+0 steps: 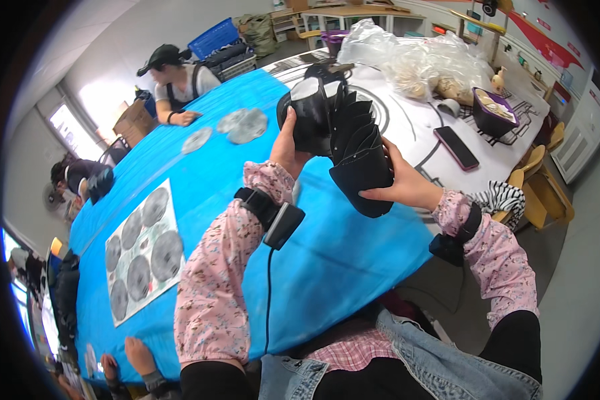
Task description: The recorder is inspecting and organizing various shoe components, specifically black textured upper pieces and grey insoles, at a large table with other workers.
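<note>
Above the table I hold up a black piece of overlapping curved plates (361,167), which looks like costume armour. My left hand (288,148) grips its rounded, shiny black part (311,123), with the thumb up along the side. Wrapped round the outer edge of the lowest plate is my right hand (410,179), its thumb on the front face. The plates fan out between the two hands, with small light dots along them. Whether the rounded part and the plates are one joined piece, I cannot tell. The fingers behind it are partly hidden.
Blue sheeting (327,267) covers the table, with a printed sheet of grey discs (144,250) at left. A phone (456,147), purple basket (495,112) and plastic bags (420,63) lie at right. A person (177,80) sits across; another person's hands (139,357) rest at lower left.
</note>
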Tool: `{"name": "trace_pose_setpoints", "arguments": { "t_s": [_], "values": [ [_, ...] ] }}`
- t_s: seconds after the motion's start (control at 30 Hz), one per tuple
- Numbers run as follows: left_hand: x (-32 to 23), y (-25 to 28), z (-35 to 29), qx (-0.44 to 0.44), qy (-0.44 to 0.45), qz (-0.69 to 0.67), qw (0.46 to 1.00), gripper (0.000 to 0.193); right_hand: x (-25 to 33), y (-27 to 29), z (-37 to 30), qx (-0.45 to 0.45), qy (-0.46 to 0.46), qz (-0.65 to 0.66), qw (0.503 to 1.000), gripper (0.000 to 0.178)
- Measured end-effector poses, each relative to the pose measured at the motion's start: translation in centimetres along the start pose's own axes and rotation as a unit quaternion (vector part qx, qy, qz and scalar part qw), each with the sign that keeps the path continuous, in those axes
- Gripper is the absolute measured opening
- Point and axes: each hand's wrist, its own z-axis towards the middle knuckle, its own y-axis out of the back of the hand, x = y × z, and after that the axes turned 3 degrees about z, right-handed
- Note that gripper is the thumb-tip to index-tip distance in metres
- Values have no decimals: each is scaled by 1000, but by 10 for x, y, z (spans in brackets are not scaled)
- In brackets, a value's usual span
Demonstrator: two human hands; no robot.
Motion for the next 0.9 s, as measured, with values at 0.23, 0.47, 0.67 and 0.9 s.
{"name": "trace_pose_setpoints", "arguments": {
  "t_s": [0.23, 0.47, 0.67, 0.9],
  "values": [
    [48, 107, 38, 171, 52, -55, 982, 35, -19, 15, 10, 75, -1, -50, 996, 112],
    [48, 70, 34, 122, 154, 55, 979, 42, -31, 43, -7, 111, 0, -155, 982, 113],
    [38, 225, 66, 54, -97, 696, 709, 41, -13, -17, 14, 86, 155, -218, 960, 114],
    [-47, 18, 32, 102, 273, 253, 922, 50, -15, -7, 2, 54, 31, -322, 945, 114]
  ]
}}
